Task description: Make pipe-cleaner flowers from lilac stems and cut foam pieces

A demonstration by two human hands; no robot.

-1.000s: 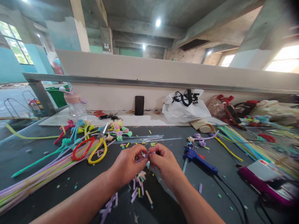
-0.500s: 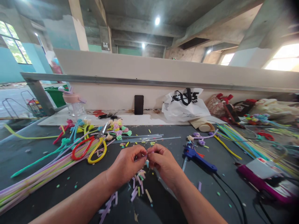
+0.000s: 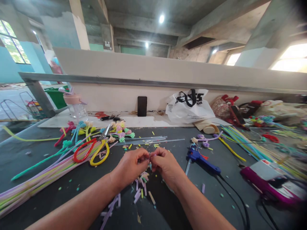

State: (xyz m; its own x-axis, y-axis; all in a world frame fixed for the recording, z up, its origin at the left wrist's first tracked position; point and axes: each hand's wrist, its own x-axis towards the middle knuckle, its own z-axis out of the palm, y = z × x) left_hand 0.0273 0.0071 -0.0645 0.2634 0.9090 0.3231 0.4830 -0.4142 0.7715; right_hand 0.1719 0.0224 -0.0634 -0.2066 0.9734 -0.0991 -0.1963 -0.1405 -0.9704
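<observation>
My left hand (image 3: 133, 164) and my right hand (image 3: 165, 164) meet fingertip to fingertip above the middle of the dark table. Both are closed in a pinch. Whatever they hold is too small and too covered by the fingers to name. Below them lies a loose heap of short cut pipe cleaner pieces (image 3: 143, 182), mostly pale pink and lilac, some yellow. Left of my left hand, scissors (image 3: 99, 150) with one red and one yellow handle rest on a bundle of long pipe cleaners (image 3: 43, 182). To the right of my right hand lies a blue glue gun (image 3: 203, 162).
Fuzzy pipe cleaner flowers (image 3: 121, 131) and clear glue sticks (image 3: 148, 140) lie behind my hands. A black phone (image 3: 142, 106) leans on the back panel, near a white bag (image 3: 190, 108) and a lidded cup (image 3: 76, 107). A purple and white device (image 3: 271, 183) with a cable sits at right.
The hands keep almost the same pinched pose, fingertips together. The whole view has shifted very slightly; nothing on the table has visibly moved.
</observation>
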